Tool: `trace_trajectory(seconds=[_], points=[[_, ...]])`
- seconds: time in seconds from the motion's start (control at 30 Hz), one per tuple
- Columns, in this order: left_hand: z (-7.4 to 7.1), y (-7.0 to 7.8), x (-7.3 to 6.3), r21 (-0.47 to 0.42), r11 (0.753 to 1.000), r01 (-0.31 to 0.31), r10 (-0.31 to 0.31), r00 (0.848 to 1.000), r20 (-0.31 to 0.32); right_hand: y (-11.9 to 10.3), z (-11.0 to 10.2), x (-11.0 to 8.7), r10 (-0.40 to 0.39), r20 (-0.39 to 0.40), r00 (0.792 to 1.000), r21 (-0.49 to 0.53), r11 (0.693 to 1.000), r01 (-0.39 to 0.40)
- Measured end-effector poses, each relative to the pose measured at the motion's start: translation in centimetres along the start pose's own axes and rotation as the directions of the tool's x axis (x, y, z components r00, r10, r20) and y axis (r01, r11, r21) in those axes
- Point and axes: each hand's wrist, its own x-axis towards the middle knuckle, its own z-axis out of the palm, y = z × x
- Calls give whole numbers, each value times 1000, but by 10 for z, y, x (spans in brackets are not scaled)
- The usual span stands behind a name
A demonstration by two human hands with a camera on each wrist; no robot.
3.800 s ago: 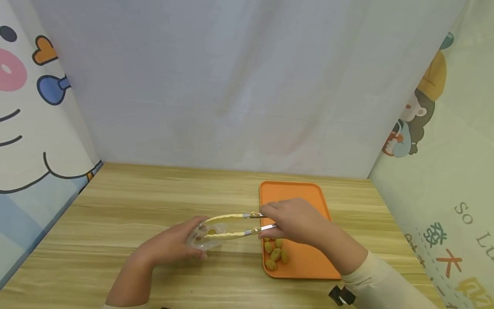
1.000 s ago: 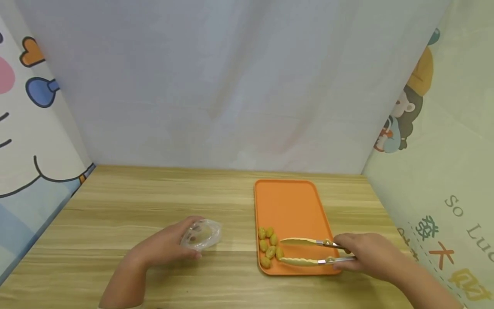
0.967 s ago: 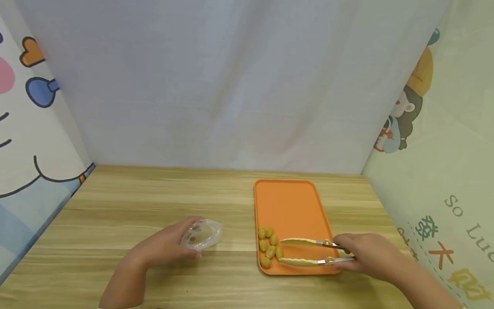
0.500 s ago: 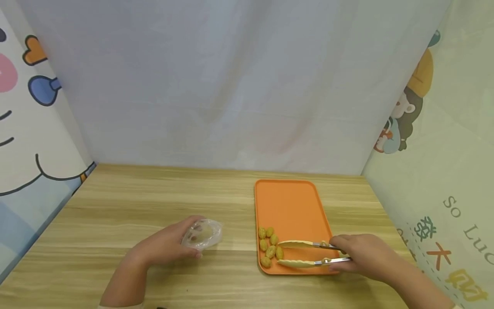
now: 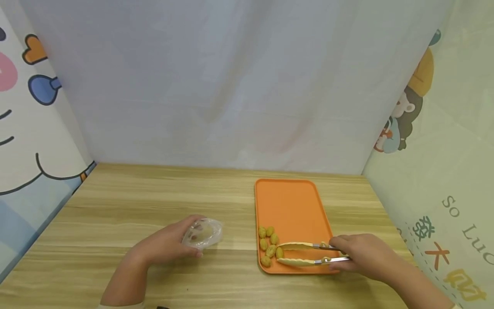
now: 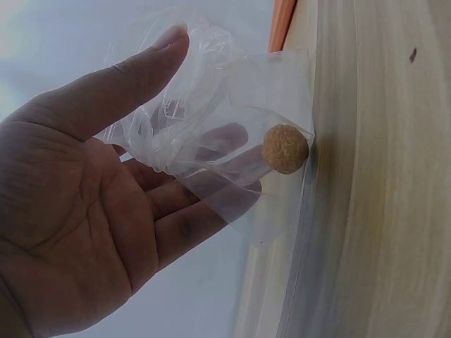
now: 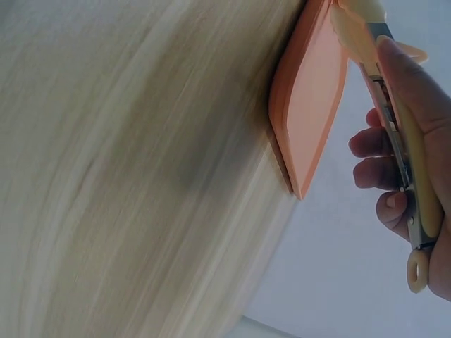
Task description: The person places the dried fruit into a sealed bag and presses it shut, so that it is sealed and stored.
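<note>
"What does the left grip [image 5: 170,243] hold?"

"I see it lower centre-left, curled round a clear, crinkled plastic bag [image 5: 210,235]; a round brown ball [image 6: 285,149] sits inside."

"And the right grip [image 5: 364,253]?"

"Lower right, wrapped round cream-and-silver tongs [image 5: 299,262]; their tips stand apart by oval yellow-green pieces [image 5: 271,251], in the orange rectangular tray's [image 5: 291,206] lower left."

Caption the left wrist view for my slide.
Left hand holding a clear plastic bag with one round brown ball inside.
</note>
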Motion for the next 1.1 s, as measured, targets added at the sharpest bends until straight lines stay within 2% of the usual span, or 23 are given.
trace_trajectory(seconds=[0.47, 0.87, 1.1], points=[[0, -1, 0, -14, 1000, -7, 7, 1000, -4, 0, -5, 4, -6, -52, 999, -38, 999, 4], [1, -1, 0, 5, 1000, -19, 20, 1000, -8, 1, -2, 16, -85, -204, 975, -94, 993, 67], [1, 0, 1, -2, 999, -35, 35, 999, -6, -1, 0, 25, -81, -208, 975, -103, 993, 60]])
